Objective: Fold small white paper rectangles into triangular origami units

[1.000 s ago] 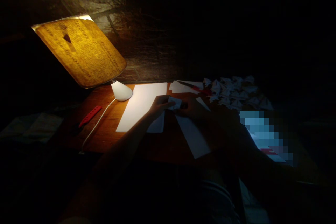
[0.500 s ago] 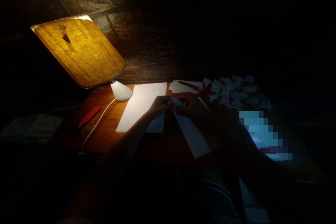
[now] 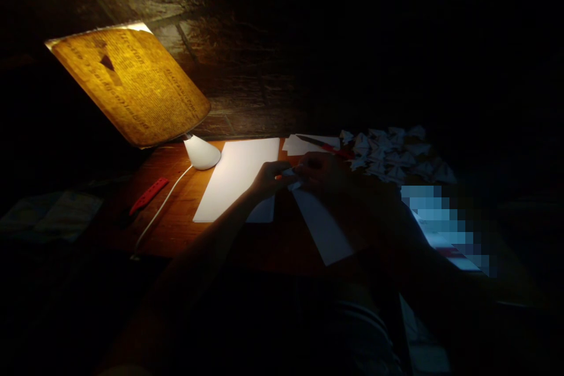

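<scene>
My left hand is closed, its fingertips pinching a small folded piece of white paper. From the other side, my right hand grips the same paper, though deep shadow covers most of its fingers. Below both hands a long white paper strip lies on the wooden table. A stack of white paper sheets rests beside my left hand, partly under the forearm. The exact shape of the folded paper is too small and dim to make out.
A lamp with a printed yellow shade and white base stands at the left, its white cable running forward. Nearby lies a red-handled cutter. Behind are scissors on paper pieces, many folded paper shapes, and a lit screen.
Both hands stay together over the strip. The folded paper has turned and shows less between the fingers, and my right fingers have shifted slightly. The view has moved a little.
</scene>
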The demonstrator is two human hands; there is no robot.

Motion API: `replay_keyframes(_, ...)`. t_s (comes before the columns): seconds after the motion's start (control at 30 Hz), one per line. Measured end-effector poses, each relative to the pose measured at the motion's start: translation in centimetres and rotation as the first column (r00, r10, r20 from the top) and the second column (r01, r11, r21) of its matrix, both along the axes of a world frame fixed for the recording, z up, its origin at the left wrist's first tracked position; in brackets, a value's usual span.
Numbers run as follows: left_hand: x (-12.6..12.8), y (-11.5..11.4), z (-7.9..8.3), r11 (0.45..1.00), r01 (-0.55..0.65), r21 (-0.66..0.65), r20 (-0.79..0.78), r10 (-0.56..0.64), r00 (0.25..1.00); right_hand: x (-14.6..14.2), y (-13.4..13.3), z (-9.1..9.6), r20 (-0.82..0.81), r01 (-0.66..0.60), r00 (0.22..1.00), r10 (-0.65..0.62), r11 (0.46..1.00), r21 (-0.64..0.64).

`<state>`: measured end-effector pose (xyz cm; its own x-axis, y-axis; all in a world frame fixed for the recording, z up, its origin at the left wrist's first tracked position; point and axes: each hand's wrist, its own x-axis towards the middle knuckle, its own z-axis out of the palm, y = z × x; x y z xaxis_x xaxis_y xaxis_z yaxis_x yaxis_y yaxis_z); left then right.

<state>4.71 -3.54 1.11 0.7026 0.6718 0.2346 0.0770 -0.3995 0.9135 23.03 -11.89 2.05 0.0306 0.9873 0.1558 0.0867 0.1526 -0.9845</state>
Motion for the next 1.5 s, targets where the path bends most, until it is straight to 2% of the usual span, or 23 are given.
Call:
replay_keyframes(0.17, -0.1, 0.1, -0.1, 0.984, -0.02, -0.178, 0.123, 0.042, 0.992, 0.2, 0.2, -0.3, -0.081, -0.048, 0.995, 0.049, 0.999, 0.019)
replay_keyframes(0.4, -0.1, 0.3, -0.4, 0.97, -0.017, -0.242, 0.124, 0.049, 0.991, -0.3, 0.0, 0.2, -0.128, -0.004, 0.992, 0.012, 0.998, 0.069)
replay_keyframes(0.63, -0.3, 0.8, -0.9, 0.991, -0.036, -0.128, 0.011, 0.038, 0.999, 0.0, 0.4, -0.1, -0.123, -0.008, 0.992, 0.018, 0.997, 0.083)
replay_keyframes(0.8, -0.2, 0.7, -0.7, 0.993, -0.015, -0.118, 0.029, 0.019, 0.999, 0.2, 0.3, -0.2, -0.108, -0.027, 0.994, 0.035, 0.997, 0.077)
replay_keyframes(1.0, -0.4, 0.2, 0.0, 0.993, 0.071, -0.091, 0.064, -0.065, 0.996, 0.0, 0.5, -0.6, -0.081, -0.001, 0.997, 0.008, 0.997, 0.083)
replay_keyframes(1.2, -0.5, -0.1, 0.4, 0.997, 0.08, -0.002, -0.017, -0.08, 0.997, 0.0, 0.5, -0.7, -0.065, -0.021, 0.998, 0.023, 0.999, 0.038)
replay_keyframes(1.3, -0.3, 0.0, 0.3, 0.996, 0.094, 0.005, -0.004, -0.094, 0.996, -0.2, 0.2, -0.6, -0.117, -0.016, 0.993, 0.018, 1.0, 0.017)
replay_keyframes(1.5, -0.4, 0.1, 0.0, 0.998, 0.066, -0.008, 0.045, -0.065, 0.997, -0.3, 0.4, -0.3, -0.122, -0.038, 0.992, 0.043, 0.999, 0.038)
